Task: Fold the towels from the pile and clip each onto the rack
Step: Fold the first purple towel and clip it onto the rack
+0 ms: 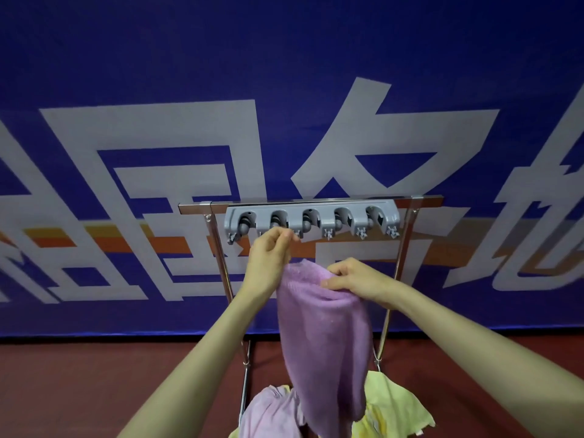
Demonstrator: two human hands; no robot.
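1. One purple towel (325, 336) hangs lengthwise in front of a chrome stand (194, 208), held just below the grey clip rack (311, 216) and not yet in it.
2. The rack shows five roller slots in a row, all of them without a towel, with small hooks along its lower edge.
3. Below, the pile holds one pink towel (268, 412) and yellow towelling (398, 403); how many yellow pieces cannot be told.
4. The blue banner (284, 74) behind carries large white characters, cropped and not safely readable, over orange stripes.
5. The right hand (350, 276) grips the purple towel's top fold, fingers curled into the cloth.
6. The left hand (271, 251) is raised to the rack's lower edge, fingertips pinched together; what they pinch cannot be told, though the towel's upper edge meets the heel of this hand.
7. The floor (94, 374) is dark red.
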